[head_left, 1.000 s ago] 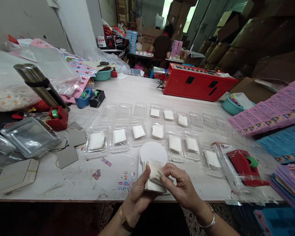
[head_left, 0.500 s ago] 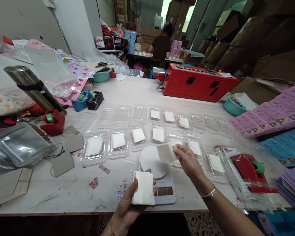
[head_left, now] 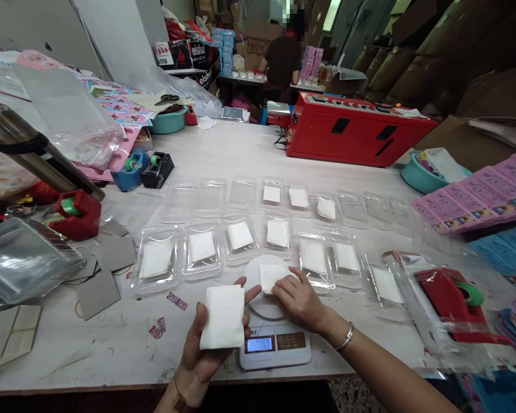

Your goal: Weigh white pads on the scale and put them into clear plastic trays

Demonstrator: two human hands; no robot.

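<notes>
My left hand [head_left: 206, 355] holds a stack of white sheets [head_left: 222, 316] above the near table edge, fingers curled round its sides. My right hand [head_left: 298, 299] rests on the round white pan of a small digital scale [head_left: 275, 341], its fingertips on a small white sheet [head_left: 270, 277] lying on the pan. The scale's display is lit. Behind the scale lie two rows of clear plastic trays [head_left: 201, 249], many with a white sheet inside; the far-left and far-right ones of the back row look unfilled.
A red tape dispenser [head_left: 449, 295] lies in clear plastic at the right, another [head_left: 75, 213] at the left by a steel flask [head_left: 34, 152]. Grey cards [head_left: 98, 281] lie left. A red machine [head_left: 352, 129] stands behind; pink cards [head_left: 473, 198] at right. A person sits beyond.
My right hand carried one white sheet from the air down onto the scale pan. My left hand with the stack shifted slightly left and up. The camera tilted down.
</notes>
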